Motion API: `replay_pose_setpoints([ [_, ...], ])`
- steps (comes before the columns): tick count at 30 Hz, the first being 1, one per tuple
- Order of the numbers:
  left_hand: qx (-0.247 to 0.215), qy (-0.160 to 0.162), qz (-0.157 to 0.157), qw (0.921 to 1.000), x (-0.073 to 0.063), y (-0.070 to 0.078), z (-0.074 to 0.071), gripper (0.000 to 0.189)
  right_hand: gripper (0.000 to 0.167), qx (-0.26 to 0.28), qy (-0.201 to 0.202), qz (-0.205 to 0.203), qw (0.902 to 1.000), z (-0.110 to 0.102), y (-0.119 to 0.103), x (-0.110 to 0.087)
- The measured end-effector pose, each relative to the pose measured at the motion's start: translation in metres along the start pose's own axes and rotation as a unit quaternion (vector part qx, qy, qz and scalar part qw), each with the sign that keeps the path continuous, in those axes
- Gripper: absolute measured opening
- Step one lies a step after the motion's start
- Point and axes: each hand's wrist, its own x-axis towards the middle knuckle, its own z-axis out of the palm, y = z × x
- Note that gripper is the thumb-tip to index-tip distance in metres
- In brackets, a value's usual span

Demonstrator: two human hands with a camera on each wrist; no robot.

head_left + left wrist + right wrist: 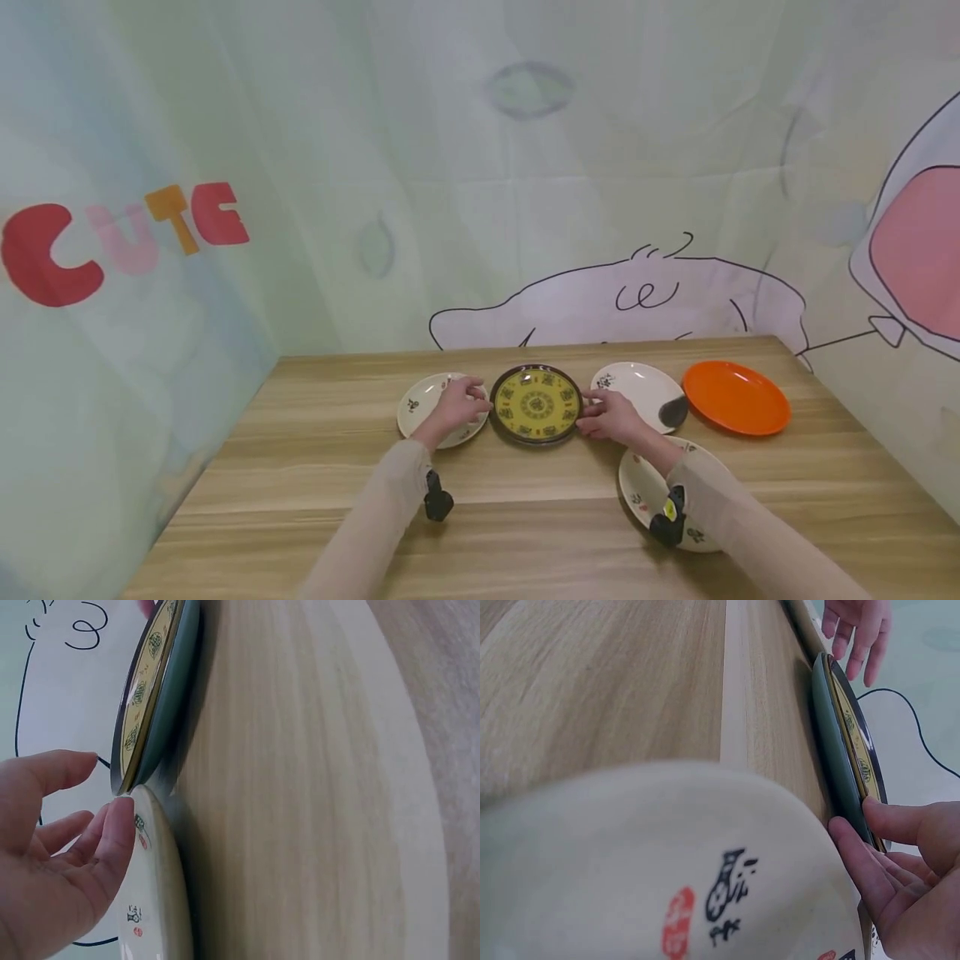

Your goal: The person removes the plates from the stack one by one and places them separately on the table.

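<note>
A yellow patterned plate (537,404) with a dark rim sits at the table's back middle. Beneath its rim a teal plate side (169,712) shows, so two plates look stacked. My right hand (611,417) pinches the right edge, thumb (889,817) at the rim and fingers lower against the side. On the opposite edge, my left hand (459,406) hovers over a white plate with small figures (420,408), thumb and fingers apart; the left wrist view shows a small gap between them and the yellow plate.
Right of the stack lie a white plate with a dark patch (641,387) and an orange plate (737,398). Another figured plate (637,492) lies under my right forearm, nearer the front. A printed curtain (337,208) hangs behind the wooden table (315,500).
</note>
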Motion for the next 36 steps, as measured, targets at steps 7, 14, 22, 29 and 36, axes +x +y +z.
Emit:
replay_pose_setpoints([
  [7,0.003,-0.009,-0.01,0.9999,0.001,0.002,0.006,0.05,0.061,0.008,-0.007,-0.003,0.9999,0.001,0.0,-0.001],
  [14,0.011,-0.006,-0.022,0.9997,0.001,0.006,0.006,0.05,0.061,0.009,-0.008,-0.006,0.9999,0.002,0.001,-0.001],
  [22,0.054,-0.001,-0.023,0.9983,0.004,0.007,0.008,0.06,0.06,0.008,-0.002,0.001,1.0,0.001,0.0,0.0],
  [29,0.056,-0.003,-0.026,0.9981,0.008,0.004,0.011,0.065,0.06,0.006,0.002,0.006,1.0,0.002,0.001,0.0],
  [36,0.061,0.008,-0.028,0.9977,0.007,0.005,0.015,0.062,0.061,0.011,0.002,-0.005,0.9999,0.002,0.0,-0.001],
])
